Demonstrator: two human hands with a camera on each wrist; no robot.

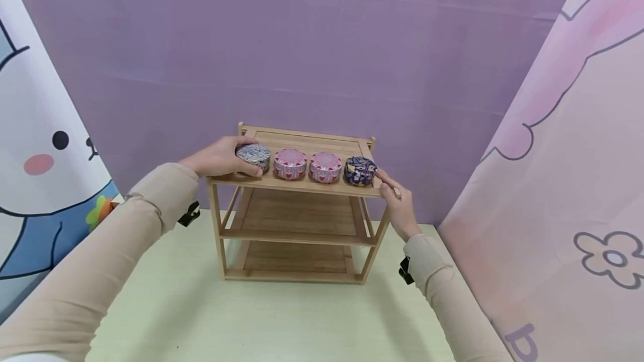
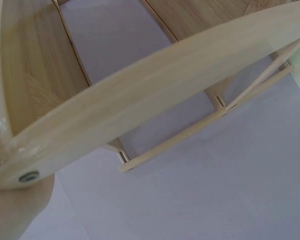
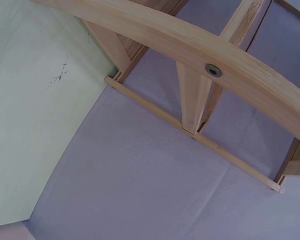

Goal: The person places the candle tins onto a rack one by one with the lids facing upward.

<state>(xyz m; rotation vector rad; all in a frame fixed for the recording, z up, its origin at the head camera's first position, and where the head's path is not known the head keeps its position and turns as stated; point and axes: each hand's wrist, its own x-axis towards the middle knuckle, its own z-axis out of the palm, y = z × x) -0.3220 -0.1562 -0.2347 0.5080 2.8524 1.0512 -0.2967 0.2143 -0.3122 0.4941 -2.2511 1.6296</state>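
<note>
Four small round tins stand in a row along the front of the top board of a wooden shelf rack (image 1: 297,183). At the left end, my left hand (image 1: 221,156) holds a grey-patterned tin (image 1: 254,155), thumb in front and fingers behind. Two pink tins, a left one (image 1: 290,163) and a right one (image 1: 325,167), sit in the middle. My right hand (image 1: 399,205) is at the right front corner, its extended finger against the side of a dark blue floral tin (image 1: 360,171). In the left wrist view, part of the left hand (image 2: 20,207) shows below the rack's corner.
Two lower shelves, a middle one (image 1: 302,214) and a bottom one (image 1: 297,258), lie under the top board. A purple backdrop (image 1: 322,60) rises behind the rack. Printed cartoon panels flank it left (image 1: 50,194) and right (image 1: 563,183). The floor is pale green (image 1: 282,317).
</note>
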